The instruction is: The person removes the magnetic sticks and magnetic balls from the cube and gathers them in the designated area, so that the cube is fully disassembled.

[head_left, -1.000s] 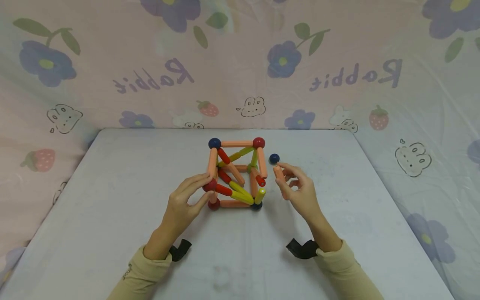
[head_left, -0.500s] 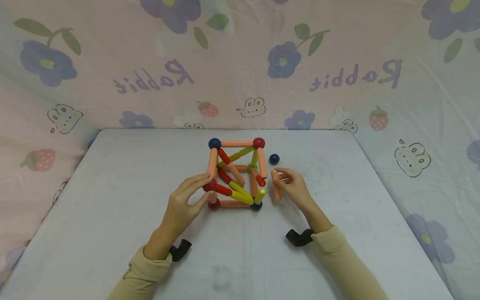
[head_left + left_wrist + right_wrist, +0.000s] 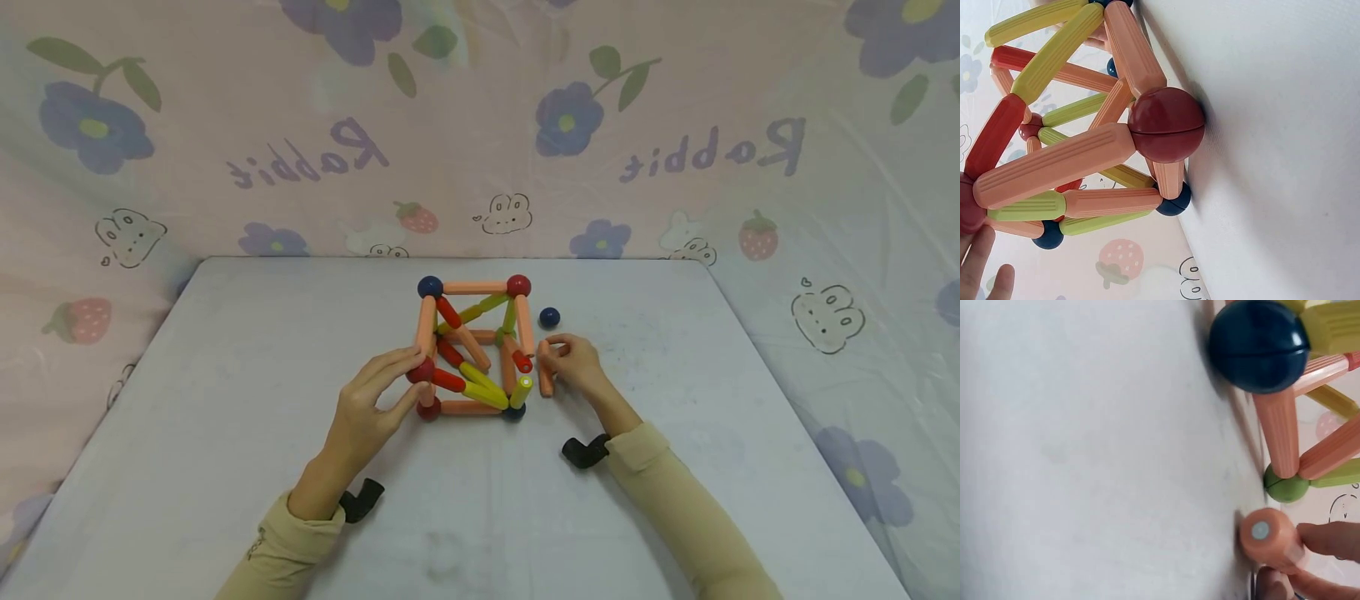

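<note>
One red ball (image 3: 421,369) of the magnetic-rod frame (image 3: 480,393), toward the desk (image 3: 225,375)'s far edge, is pinched by the left hand (image 3: 375,396); the right hand (image 3: 576,364) pinches a peach rod (image 3: 546,385) alongside. Best brace lightly, avoiding jolts.

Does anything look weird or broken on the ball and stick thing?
Yes, one corner of the ball-and-stick frame looks unfinished. The yellow stick and red stick there end in open air, with no ball joining them. A loose navy ball sits apart on the table. Nothing looks spilled or broken.
</note>
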{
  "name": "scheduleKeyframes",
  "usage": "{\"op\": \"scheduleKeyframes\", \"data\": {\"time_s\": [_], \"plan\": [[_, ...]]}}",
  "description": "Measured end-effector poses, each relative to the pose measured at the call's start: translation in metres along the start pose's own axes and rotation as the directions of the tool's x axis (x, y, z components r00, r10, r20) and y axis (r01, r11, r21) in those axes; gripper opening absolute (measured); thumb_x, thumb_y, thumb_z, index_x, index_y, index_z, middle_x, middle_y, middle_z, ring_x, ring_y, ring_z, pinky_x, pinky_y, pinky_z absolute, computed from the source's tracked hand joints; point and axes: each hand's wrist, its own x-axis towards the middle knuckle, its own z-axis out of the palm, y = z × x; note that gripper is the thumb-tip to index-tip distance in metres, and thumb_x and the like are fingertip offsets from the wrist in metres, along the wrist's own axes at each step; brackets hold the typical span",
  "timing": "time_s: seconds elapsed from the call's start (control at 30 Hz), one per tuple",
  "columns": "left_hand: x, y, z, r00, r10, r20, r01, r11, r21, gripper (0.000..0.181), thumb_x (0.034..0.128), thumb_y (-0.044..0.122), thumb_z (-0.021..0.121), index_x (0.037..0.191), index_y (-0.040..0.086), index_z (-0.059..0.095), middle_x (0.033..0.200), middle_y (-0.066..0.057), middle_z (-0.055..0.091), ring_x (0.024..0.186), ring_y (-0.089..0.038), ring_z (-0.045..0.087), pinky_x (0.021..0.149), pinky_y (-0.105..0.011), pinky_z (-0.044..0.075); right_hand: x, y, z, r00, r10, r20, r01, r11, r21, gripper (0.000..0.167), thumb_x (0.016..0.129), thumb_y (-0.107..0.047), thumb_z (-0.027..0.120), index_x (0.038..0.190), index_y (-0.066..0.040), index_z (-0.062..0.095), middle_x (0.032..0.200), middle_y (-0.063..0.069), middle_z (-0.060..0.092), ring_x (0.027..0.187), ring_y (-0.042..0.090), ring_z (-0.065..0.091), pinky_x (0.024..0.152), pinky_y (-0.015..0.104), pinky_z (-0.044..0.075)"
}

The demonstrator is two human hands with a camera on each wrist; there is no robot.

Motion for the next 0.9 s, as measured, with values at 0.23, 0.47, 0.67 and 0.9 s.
{"op": "scheduleKeyframes", "data": {"time_s": [0.23, 0.47, 0.67, 0.9], "plan": [[0.000, 0.000, 0.000, 1.000, -0.004, 0.001, 0.004, 1.000, 0.000, 0.053, 0.0659, -0.008, 0.081, 0.116, 0.000, 0.067, 0.117, -0.019, 0.068, 0.111, -0.026, 0.064, 0.103, -0.006, 0.040, 0.008, 0.001, 0.002, 1.000, 0.017, 0.006, -0.016, 0.999, -0.036, 0.042, 0.088, -0.017, 0.066, 0.125, 0.003, 0.060, 0.086, 0.009, 0.059, 0.060, 0.007, 0.053, 0.054, 0.015, 0.046], [0.000, -0.001, 0.000, 1.000, -0.003, -0.002, 0.003, 1.000, -0.002, 0.051, 0.0668, -0.008, 0.081, 0.116, 0.000, 0.068, 0.117, -0.019, 0.068, 0.111, -0.027, 0.064, 0.104, -0.006, 0.040, 0.013, 0.002, 0.003, 0.999, 0.042, 0.018, -0.041, 0.998, -0.050, 0.042, 0.089, -0.020, 0.065, 0.125, 0.002, 0.060, 0.087, 0.010, 0.060, 0.062, 0.007, 0.054, 0.054, 0.016, 0.047], [0.000, 0.000, 0.000, 1.000, -0.005, 0.001, 0.005, 1.000, -0.005, 0.050, 0.0675, -0.007, 0.081, 0.116, 0.000, 0.068, 0.117, -0.019, 0.068, 0.111, -0.027, 0.064, 0.104, -0.006, 0.040, 0.006, -0.001, -0.001, 1.000, -0.004, -0.020, 0.002, 0.997, -0.076, 0.045, 0.089, -0.020, 0.067, 0.127, 0.004, 0.058, 0.089, 0.015, 0.065, 0.061, 0.007, 0.056, 0.054, 0.016, 0.044], [0.000, 0.002, -0.001, 0.999, -0.035, 0.017, 0.036, 0.999, -0.009, 0.049, 0.0690, -0.007, 0.080, 0.116, 0.000, 0.067, 0.118, -0.019, 0.068, 0.112, -0.028, 0.063, 0.104, -0.006, 0.040, -0.011, -0.016, -0.007, 0.997, -0.057, -0.058, 0.061, 0.996, 0.070, 0.042, 0.094, -0.023, 0.062, 0.128, 0.001, 0.058, 0.097, 0.017, 0.062, 0.068, 0.012, 0.057, 0.060, 0.018, 0.050]]}}
